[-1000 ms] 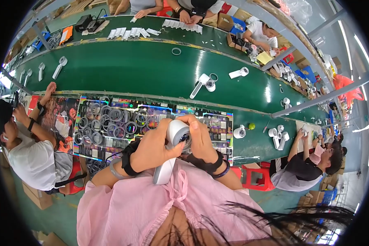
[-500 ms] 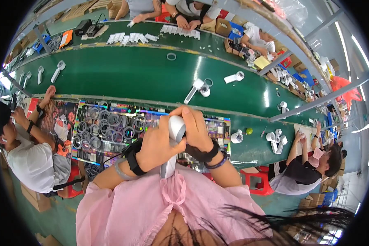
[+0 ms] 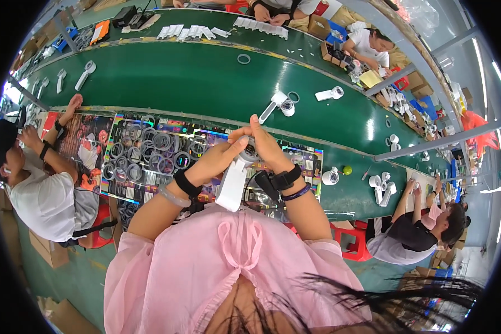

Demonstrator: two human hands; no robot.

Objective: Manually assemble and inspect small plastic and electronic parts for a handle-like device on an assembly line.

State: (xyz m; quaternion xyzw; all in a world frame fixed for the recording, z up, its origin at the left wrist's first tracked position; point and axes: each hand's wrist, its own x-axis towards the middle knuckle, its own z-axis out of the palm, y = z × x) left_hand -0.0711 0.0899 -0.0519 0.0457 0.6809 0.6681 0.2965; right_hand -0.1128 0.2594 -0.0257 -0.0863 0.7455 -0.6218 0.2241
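White gadget (image 3: pixel 232 186) with a round head (image 3: pixel 250 151), held over the near part of the tabletop (image 3: pixel 348 199), its handle pointed toward the pink shirt (image 3: pixel 175 253). The head is grasped between the fingers of the left hand (image 3: pixel 219 158) and right hand (image 3: pixel 268 148). Fitting or adjustment of the head is judged to be in hand; steady support and even finger pressure would be called for next. Grey rings (image 3: pixel 162 142) are heaped to the left.
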